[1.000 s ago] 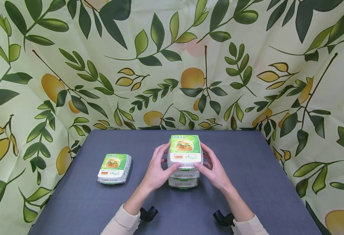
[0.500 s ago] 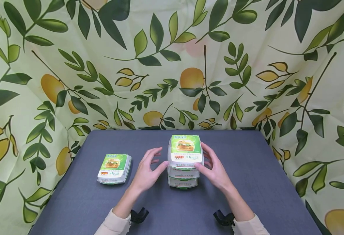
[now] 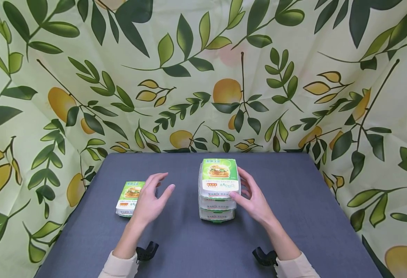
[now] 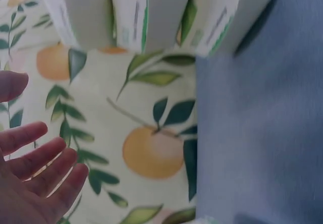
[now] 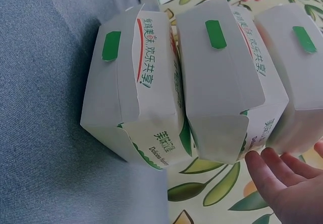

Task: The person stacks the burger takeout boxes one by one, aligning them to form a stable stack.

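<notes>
In the head view, three burger boxes stand stacked mid-table: a top box (image 3: 219,173), a middle box (image 3: 217,204) and a bottom box (image 3: 217,214). Each is white cardboard, and the top one shows a green lid with a burger picture. My right hand (image 3: 255,202) rests against the top box's right side, thumb at its front corner; the right wrist view shows its fingertips (image 5: 255,158) near the seam below that box. My left hand (image 3: 151,204) hovers with fingers spread and nothing in them. It partly hides a single burger box (image 3: 126,197) on the left.
The dark blue-grey tabletop (image 3: 210,251) lies under everything. Behind it hangs a leaf-and-fruit patterned cloth (image 3: 189,116), which also runs down both sides. A black wrist mount (image 3: 148,251) sits on the left wrist and another mount (image 3: 264,256) on the right.
My left hand has let go of the top box's left side and moved left, over to the single box. My right hand stays at the stack, which keeps its place.
</notes>
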A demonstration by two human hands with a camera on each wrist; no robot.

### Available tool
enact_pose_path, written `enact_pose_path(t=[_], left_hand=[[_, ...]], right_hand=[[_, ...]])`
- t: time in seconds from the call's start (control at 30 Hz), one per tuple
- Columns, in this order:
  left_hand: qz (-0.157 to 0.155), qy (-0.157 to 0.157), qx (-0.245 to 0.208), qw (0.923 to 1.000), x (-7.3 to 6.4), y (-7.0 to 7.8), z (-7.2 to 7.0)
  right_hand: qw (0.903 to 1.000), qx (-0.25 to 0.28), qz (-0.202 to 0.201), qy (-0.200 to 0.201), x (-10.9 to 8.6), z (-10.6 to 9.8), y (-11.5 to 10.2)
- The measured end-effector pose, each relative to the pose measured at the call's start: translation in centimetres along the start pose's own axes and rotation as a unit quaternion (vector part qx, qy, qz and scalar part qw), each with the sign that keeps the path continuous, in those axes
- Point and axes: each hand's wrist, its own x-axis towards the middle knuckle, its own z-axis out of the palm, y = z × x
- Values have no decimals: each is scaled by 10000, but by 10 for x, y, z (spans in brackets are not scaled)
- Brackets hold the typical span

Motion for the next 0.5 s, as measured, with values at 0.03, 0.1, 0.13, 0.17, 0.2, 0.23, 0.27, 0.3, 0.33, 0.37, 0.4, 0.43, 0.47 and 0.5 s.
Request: enact_pose_path(t=[0.03, 0.1, 0.13, 0.17, 0.2, 0.23, 0.27, 0.3, 0.33, 0.37, 0.4, 0.43, 0.47, 0.5], left_hand=[[-31, 50, 65, 10000, 0, -3, -4], [-116, 140, 135, 9997, -1, -8, -11], [-173, 191, 152, 9996, -1, -10, -14], [-215, 248, 167, 9993, -2, -13, -17], [-255, 309, 162, 9991, -2, -16, -20], [-286, 370, 188, 9987, -2, -19, -24], [-309, 430, 210, 9984, -3, -21, -27], [-333, 486, 242, 9980, -4, -24, -29], [-358, 538, 279, 9975, -4, -27, -32], [-396, 583, 334, 9970, -5, -30, -35], [-442, 611, 398, 9964, -7, -33, -38], [-493, 629, 472, 9957, -8, -37, -41], [-551, 644, 516, 9951, -10, -40, -44], [-623, 649, 542, 9945, -11, -43, -46]], right_hand=[[10000, -1, 4, 9, 0, 0, 0], [10000, -20, 16, 29, 0, 1, 0], [10000, -33, 28, 42, 0, 1, 0], [10000, -48, 35, 50, 0, 1, 0], [9999, -75, 43, 60, 0, 1, 0], [9999, -97, 48, 65, 0, 1, 0], [9999, -111, 52, 73, 0, 1, 0], [9999, -117, 54, 77, 0, 1, 0], [9999, -109, 58, 79, 0, 1, 0], [9999, -105, 59, 79, 0, 1, 0], [9999, -94, 64, 78, 0, 1, 0], [9999, -83, 60, 73, 0, 1, 0], [9999, -71, 58, 69, 0, 1, 0], [9999, -65, 56, 62, 0, 1, 0]])
